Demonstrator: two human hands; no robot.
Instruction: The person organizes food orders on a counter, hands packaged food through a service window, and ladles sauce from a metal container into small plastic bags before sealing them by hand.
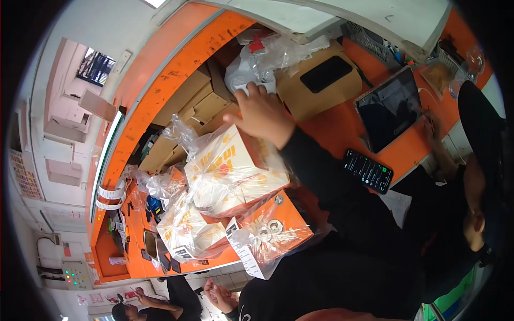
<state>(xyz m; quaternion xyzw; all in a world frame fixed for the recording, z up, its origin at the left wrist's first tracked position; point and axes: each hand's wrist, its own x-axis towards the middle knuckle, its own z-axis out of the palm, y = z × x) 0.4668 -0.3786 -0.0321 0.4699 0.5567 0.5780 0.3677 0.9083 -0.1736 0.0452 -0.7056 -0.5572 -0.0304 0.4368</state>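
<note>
My right hand is stretched over the orange counter, back up, with its thumb apart from its fingers. Its fingertips meet the edge of a white plastic bag, and I see nothing gripped. Just below the hand stands a white and orange food box in a clear plastic bag with a knotted top. A second bagged food box is at its lower left. Beside that, an orange bagged box carries a printed receipt. My left hand is not in view.
A dark phone lies on a cardboard piece. Another phone has its screen lit. At right a co-worker's hand is at a tablet. Another person's hands show below. Cardboard boxes line the counter's back.
</note>
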